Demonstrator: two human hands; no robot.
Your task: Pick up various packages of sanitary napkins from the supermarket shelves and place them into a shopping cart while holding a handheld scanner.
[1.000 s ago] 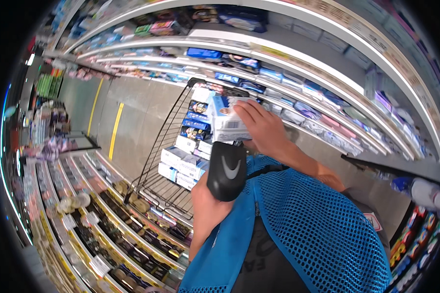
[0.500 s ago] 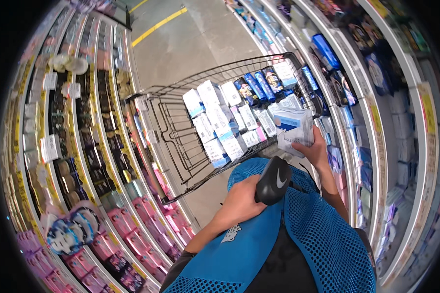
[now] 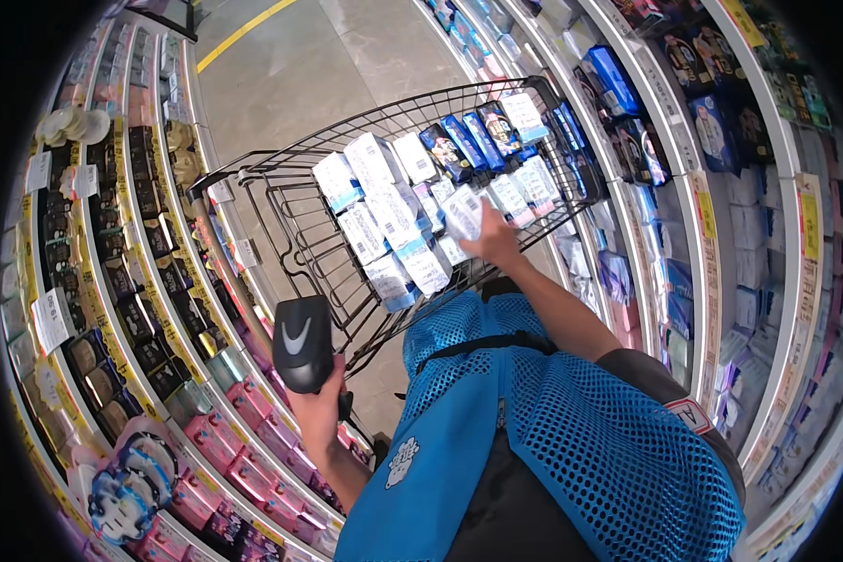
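Note:
In my left hand (image 3: 317, 407) is a black handheld scanner (image 3: 302, 345) with a pale curved mark on top. It is raised beside the near left corner of the cart, close to the left shelves. My right hand (image 3: 493, 242) reaches over the near side of the black wire shopping cart (image 3: 295, 272), its fingers closed on the edge of a white package (image 3: 463, 214). Around that package lie stacked white and blue packs (image 3: 384, 201). Dark blue packs (image 3: 464, 140) stand in a row at the cart's far side.
Shelves of packed goods line both sides. Pink boxes (image 3: 239, 440) fill the lower left shelves, and a hanging bundle of blue and white headbands (image 3: 126, 496) juts out there. Blue and white packs (image 3: 618, 80) crowd the right shelves. Beyond the cart, a yellow line (image 3: 244, 36) crosses the grey floor.
My right hand has carried the white package from the cart's near right edge left into the cart. My left hand has swung the scanner left, away from my chest.

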